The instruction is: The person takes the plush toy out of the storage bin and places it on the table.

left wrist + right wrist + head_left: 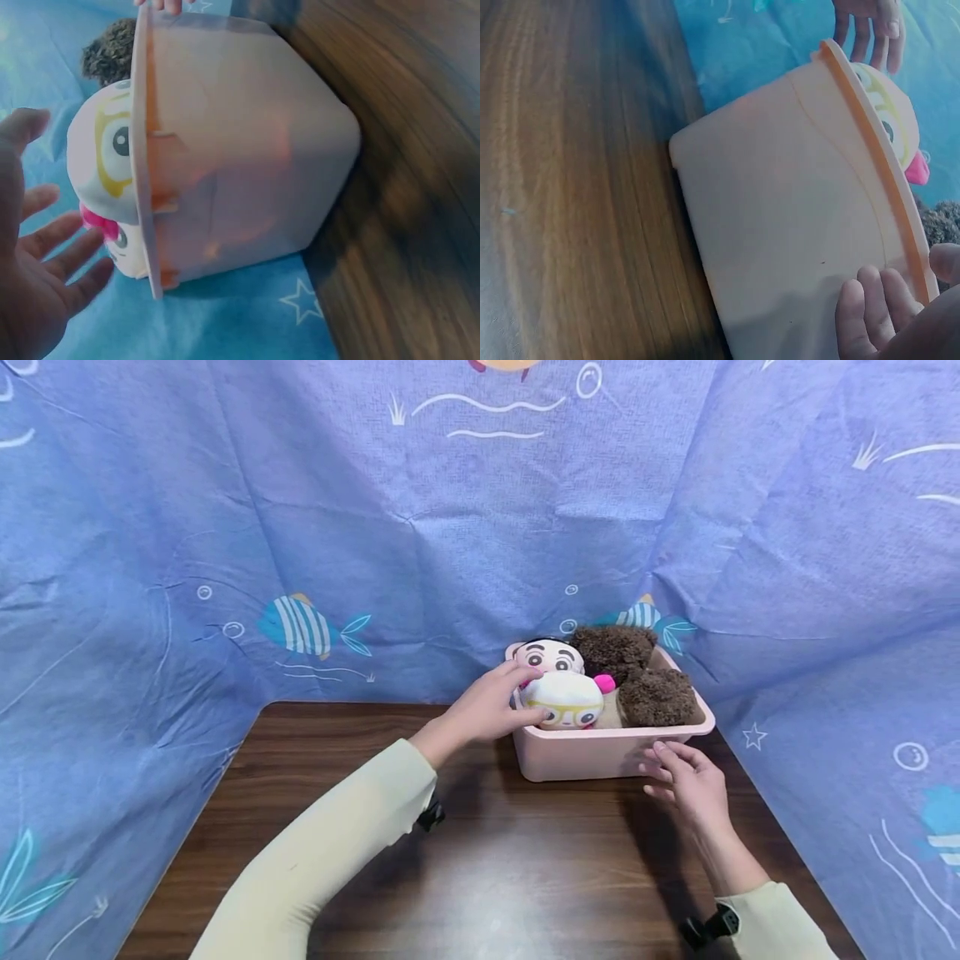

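Observation:
A pale pink plastic bin (585, 758) stands on the table with plush toys in it. At its front left, a white plush toy with yellow glasses (564, 692) leans beside a second plush face with dark eyebrows (551, 653). My left hand (491, 706) reaches over the bin's left edge, fingers spread by the white plush; the left wrist view shows a gap between palm and toy. My right hand (697, 789) is at the front wall near the right corner, fingers loosely bent, thumb (946, 262) by the rim.
Two dark brown fluffy plush pieces (658, 697) fill the bin's right side. The bin stands at the back right of the dark wood table (480, 868). A blue curtain with fish prints (450, 568) hangs close behind and along both sides.

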A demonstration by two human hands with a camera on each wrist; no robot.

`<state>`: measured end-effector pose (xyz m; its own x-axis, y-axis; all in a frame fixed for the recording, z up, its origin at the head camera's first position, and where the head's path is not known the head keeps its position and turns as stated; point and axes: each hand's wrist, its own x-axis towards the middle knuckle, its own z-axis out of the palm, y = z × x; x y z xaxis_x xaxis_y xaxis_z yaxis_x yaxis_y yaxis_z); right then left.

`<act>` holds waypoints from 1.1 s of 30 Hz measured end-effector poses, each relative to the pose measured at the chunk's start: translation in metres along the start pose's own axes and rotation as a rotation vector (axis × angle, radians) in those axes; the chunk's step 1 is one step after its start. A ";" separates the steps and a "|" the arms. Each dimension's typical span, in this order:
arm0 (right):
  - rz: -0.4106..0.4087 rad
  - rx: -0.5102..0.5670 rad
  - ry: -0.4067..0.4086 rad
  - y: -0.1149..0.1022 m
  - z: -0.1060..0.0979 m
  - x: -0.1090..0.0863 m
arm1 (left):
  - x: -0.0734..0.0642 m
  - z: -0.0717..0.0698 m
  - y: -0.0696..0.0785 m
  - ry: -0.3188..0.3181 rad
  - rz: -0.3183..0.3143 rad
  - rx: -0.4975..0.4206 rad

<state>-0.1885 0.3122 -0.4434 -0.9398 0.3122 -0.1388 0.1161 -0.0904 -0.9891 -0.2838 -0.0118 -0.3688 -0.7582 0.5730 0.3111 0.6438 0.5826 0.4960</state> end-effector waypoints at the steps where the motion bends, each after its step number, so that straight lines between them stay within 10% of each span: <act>1: 0.021 0.025 0.005 -0.001 0.000 0.002 | 0.006 0.000 0.002 -0.011 -0.010 0.001; 16: 0.061 0.340 0.027 -0.004 -0.004 0.016 | 0.046 0.015 0.003 -0.054 -0.073 -0.017; 33: 0.127 0.372 0.078 -0.008 0.002 0.024 | 0.058 0.028 0.002 -0.034 -0.062 -0.029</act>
<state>-0.2120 0.3187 -0.4390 -0.8967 0.3457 -0.2764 0.0923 -0.4646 -0.8807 -0.3239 0.0384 -0.3726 -0.7925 0.5555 0.2517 0.5919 0.6010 0.5371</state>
